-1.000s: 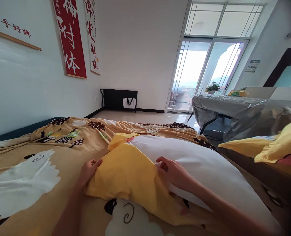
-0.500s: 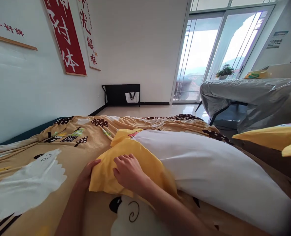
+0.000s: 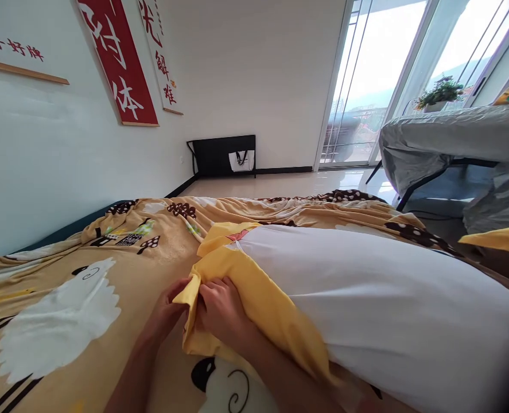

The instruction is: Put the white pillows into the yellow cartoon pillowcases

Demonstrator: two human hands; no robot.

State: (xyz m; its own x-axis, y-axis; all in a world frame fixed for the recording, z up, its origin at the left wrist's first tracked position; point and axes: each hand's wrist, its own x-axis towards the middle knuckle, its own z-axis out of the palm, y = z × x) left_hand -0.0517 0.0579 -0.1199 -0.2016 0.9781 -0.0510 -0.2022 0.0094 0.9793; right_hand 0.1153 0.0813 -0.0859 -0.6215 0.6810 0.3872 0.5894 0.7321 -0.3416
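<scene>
A white pillow lies on the bed, partly inside a yellow pillowcase bunched over its near left end. My left hand pinches the pillowcase's left edge from underneath. Right beside it, my right hand is closed on the same bunched yellow fabric, fingers curled over the fold. Both hands touch each other at the corner of the case. My forearms come in from the bottom of the view.
A tan cartoon-print blanket covers the bed. The white wall with red banners runs along the left. A grey covered table stands at the right, a yellow cushion near it, and glass doors behind.
My right hand slid left from the pillow's middle to the pillowcase corner and closed on it next to my left hand. The yellow fabric bunched up, baring more white pillow.
</scene>
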